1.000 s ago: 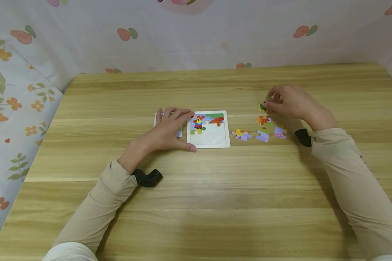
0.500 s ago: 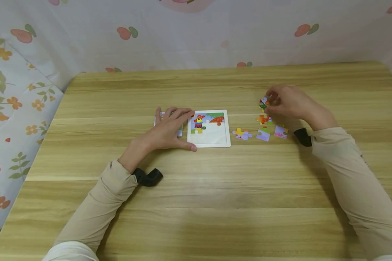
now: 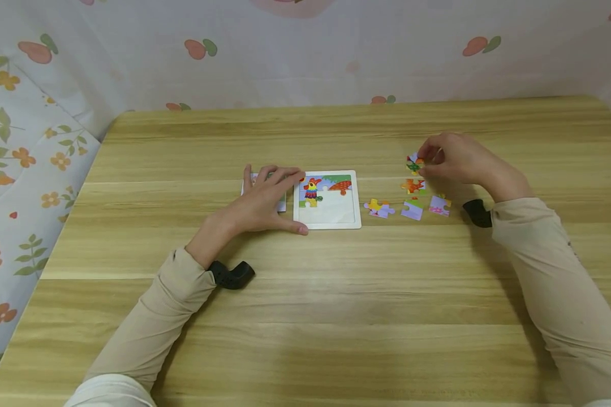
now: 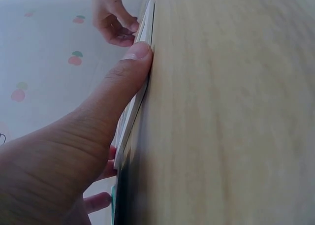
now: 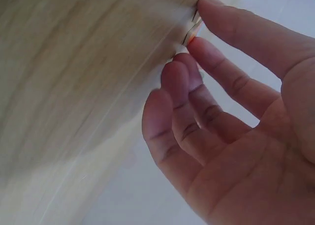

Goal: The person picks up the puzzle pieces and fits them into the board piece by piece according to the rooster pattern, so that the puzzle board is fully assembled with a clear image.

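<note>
Right hand: right hand (image 3: 455, 161) is up in the upper right of the frame, palm down, thumb and index pinching the green-and-red piece (image 3: 414, 164) by its right side; the other fingers curl in loosely, which the right wrist view shows pretty well
Left hand: left hand (image 3: 257, 208) is spread flat-ish left of centre, index at the upper left corner of the puzzle tray (image 3: 333, 215) and thumb straight along its lower edge, so it's pressing rather than clutching
Arms: both come up from the bottom corners in beige sleeves, with a black gadget (image 3: 233, 275) at the left wrist and another at the right
Prints on the tray: rooster piece (image 3: 311, 192) in the upper left part, orange tail piece (image 3: 341, 186) upper right, pale backing below
Card: a printed card (image 3: 282, 205) sits mostly under the left hand, just beside the tray; too covered up to read anything off it
Loose pieces: orange piece (image 3: 413, 186) just below the pinched one, then a row right of the tray: yellow-and-lilac piece (image 3: 379, 208), green-and-lilac piece (image 3: 412, 210), pink-flowered piece (image 3: 440, 206)
Surface: wood-grain table (image 3: 315, 339)
Backdrop: fruit-print cloth (image 3: 305, 62) across the top, flowery cloth (image 3: 25, 198) down the left
</note>
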`<control>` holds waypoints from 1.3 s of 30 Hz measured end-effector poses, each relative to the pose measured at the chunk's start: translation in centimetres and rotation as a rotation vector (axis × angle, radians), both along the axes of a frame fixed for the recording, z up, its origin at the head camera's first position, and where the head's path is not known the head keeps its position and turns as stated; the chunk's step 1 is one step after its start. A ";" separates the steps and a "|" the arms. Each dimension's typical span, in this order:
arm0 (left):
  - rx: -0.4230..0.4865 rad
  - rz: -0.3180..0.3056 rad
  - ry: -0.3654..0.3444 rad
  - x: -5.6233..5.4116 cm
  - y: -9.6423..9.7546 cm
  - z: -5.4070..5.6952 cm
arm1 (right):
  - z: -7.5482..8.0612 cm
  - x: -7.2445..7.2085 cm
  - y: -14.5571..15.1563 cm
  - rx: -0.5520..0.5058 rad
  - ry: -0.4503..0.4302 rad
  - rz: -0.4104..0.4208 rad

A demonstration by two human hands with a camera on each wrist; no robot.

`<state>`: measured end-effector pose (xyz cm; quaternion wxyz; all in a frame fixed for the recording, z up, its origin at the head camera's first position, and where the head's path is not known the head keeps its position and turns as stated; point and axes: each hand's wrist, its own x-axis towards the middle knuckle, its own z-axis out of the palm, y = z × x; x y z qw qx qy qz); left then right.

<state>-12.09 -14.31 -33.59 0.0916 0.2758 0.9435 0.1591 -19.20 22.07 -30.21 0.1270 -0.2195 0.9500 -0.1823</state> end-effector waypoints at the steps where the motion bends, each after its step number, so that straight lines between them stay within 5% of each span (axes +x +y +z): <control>1: -0.001 -0.001 0.006 0.0 0.0 0.0 | 0.0 0.0 0.0 -0.003 0.005 0.003; 14: -0.003 -0.007 0.037 0.1 0.1 0.1 | 0.8 0.8 -0.8 0.002 0.078 0.077; 28: 0.013 -0.029 0.068 0.0 0.5 -0.2 | 1.4 3.4 -7.3 -0.081 0.160 0.233; 39: 0.004 -0.030 0.057 -0.1 0.5 -0.1 | 0.6 3.8 -12.3 -0.007 0.081 0.325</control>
